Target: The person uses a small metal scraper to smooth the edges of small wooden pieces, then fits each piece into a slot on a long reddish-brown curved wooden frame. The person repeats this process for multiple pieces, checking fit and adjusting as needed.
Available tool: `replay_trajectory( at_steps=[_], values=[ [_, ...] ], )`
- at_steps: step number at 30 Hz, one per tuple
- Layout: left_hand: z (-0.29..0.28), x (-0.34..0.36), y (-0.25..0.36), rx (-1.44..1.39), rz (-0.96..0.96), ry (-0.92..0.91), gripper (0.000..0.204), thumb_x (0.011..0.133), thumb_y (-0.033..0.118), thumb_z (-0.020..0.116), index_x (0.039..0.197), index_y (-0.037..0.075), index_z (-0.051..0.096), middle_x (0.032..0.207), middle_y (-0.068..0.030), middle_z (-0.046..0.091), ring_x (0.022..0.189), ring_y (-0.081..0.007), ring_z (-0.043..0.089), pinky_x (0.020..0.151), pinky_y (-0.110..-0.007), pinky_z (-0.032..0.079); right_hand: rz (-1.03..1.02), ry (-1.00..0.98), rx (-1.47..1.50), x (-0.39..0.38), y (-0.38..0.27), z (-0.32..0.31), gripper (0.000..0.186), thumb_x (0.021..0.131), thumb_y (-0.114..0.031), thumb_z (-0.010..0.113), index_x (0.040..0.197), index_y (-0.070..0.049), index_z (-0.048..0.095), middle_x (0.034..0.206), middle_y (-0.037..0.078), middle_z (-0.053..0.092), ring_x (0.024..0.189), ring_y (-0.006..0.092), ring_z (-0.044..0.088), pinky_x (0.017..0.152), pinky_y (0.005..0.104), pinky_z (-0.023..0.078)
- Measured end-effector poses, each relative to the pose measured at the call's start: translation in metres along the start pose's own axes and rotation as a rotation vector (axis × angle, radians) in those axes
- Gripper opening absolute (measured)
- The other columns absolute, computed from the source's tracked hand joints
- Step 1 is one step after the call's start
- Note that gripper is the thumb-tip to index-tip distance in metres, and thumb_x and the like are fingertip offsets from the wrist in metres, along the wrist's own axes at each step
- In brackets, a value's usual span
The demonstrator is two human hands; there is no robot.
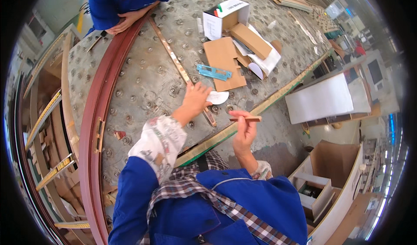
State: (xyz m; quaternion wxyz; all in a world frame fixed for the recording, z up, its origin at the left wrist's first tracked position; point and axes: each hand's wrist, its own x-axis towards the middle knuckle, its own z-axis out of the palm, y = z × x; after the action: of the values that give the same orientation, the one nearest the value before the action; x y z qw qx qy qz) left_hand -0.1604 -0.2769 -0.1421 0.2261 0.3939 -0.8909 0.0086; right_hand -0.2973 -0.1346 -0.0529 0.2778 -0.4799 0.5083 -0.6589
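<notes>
My left hand (195, 100) lies palm down across a long narrow wooden strip (168, 50) on the metal table (145, 86), its fingers stretched out. Against its fingertips and thumb lies a white piece with a rounded edge (218, 98), perhaps paper. My right hand (244, 140) is raised over the table's near edge, closed on a short, flat brown wooden stick (252, 119) that looks like a pencil. Just beyond my left hand, a blue slotted metal plate (213, 72) rests partly on a flat piece of brown cardboard (223, 53).
An opened white box (228, 16) with cardboard packing stands farther back. A long dark red moulded profile (96, 114) curves along the left. Across the table a person in blue (126, 10) leans on it. Wooden boards (291, 1) lie far right; a cabinet (323, 158) stands at lower right.
</notes>
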Motion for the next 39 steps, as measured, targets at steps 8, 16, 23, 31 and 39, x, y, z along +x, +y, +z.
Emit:
replay_trajectory(
  at_steps=[8, 16, 23, 31, 39],
  values=[
    [-0.009, -0.008, 0.018, -0.624, -0.229, 0.052, 0.045, 0.066, 0.013, 0.071, 0.107, 0.005, 0.055, 0.098, -0.0127, 0.049, 0.095, -0.0287, 0.05, 0.084, -0.042, 0.04, 0.081, -0.003, 0.283, 0.0, 0.0, 0.01, 0.008, 0.086, -0.004, 0.042, 0.091, -0.003, 0.048, 0.087, 0.007, 0.053, 0.079, 0.014, 0.051, 0.072, 0.0295, 0.043],
    [-0.121, -0.184, -0.034, -0.524, -0.923, 0.049, 0.062, 0.073, 0.018, 0.068, 0.125, -0.004, 0.043, 0.108, -0.02, 0.045, 0.099, -0.0323, 0.05, 0.088, -0.037, 0.042, 0.552, -0.412, 0.886, 0.01, 0.005, 0.106, 0.013, 0.084, -0.014, 0.051, 0.076, -0.009, 0.041, 0.068, 0.001, 0.04, 0.061, 0.0104, 0.037, 0.058, 0.0274, 0.034],
    [-0.126, -0.216, -0.035, 0.027, -0.747, 0.161, 0.05, 0.069, 0.017, 0.067, 0.114, 0.0, 0.052, 0.117, -0.0168, 0.044, 0.104, -0.0282, 0.046, 0.087, -0.042, 0.035, 0.465, -0.65, 0.683, -0.032, 0.047, 0.253, 0.04, 0.088, -0.014, 0.047, 0.051, -0.01, 0.031, 0.053, 0.0, 0.036, 0.048, 0.0096, 0.033, 0.048, 0.0254, 0.03],
    [-0.109, -0.245, -0.051, -0.015, -0.764, 0.164, 0.035, 0.068, 0.028, 0.069, 0.099, 0.013, 0.064, 0.117, 0.0043, 0.05, 0.104, -0.017, 0.043, 0.088, -0.042, 0.026, 0.213, -0.892, 0.316, -0.065, 0.097, 0.26, 0.035, 0.086, -0.011, 0.044, 0.053, -0.005, 0.034, 0.048, 0.001, 0.035, 0.044, 0.0097, 0.033, 0.043, 0.0257, 0.027],
    [-0.107, -0.249, -0.054, 0.021, -0.763, 0.146, 0.035, 0.07, 0.031, 0.067, 0.101, 0.015, 0.064, 0.12, 0.0068, 0.049, 0.104, -0.0163, 0.043, 0.09, -0.043, 0.026, -0.075, -1.074, 0.215, -0.053, 0.1, 0.263, 0.027, 0.081, -0.009, 0.046, 0.056, -0.001, 0.041, 0.047, 0.004, 0.039, 0.039, 0.0124, 0.036, 0.039, 0.0287, 0.029]
  ],
)
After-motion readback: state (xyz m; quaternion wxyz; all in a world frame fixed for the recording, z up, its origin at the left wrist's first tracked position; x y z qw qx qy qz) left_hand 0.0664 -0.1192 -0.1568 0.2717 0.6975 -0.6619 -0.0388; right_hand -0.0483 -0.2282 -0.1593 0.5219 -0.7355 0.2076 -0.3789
